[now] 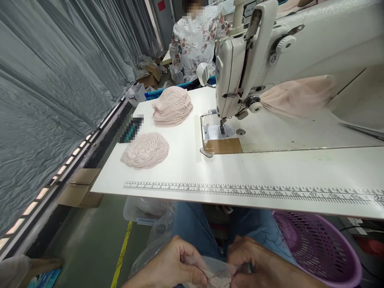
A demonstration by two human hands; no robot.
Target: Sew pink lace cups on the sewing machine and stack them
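Note:
Low in front of my lap, my left hand and my right hand are both pinched on a small piece of pale pink lace fabric, held between them below the table edge. On the white sewing table lie a single flat pink lace piece and, farther back, a stack of pink lace pieces. The white sewing machine stands at the right, its needle over the metal plate. Pink fabric lies under the machine's arm.
A printed ruler runs along the table's front edge. A purple plastic basket sits at my right knee. A clear plastic bin and cardboard boxes are on the floor at left. Another person sits beyond the table. Grey plastic sheeting hangs at left.

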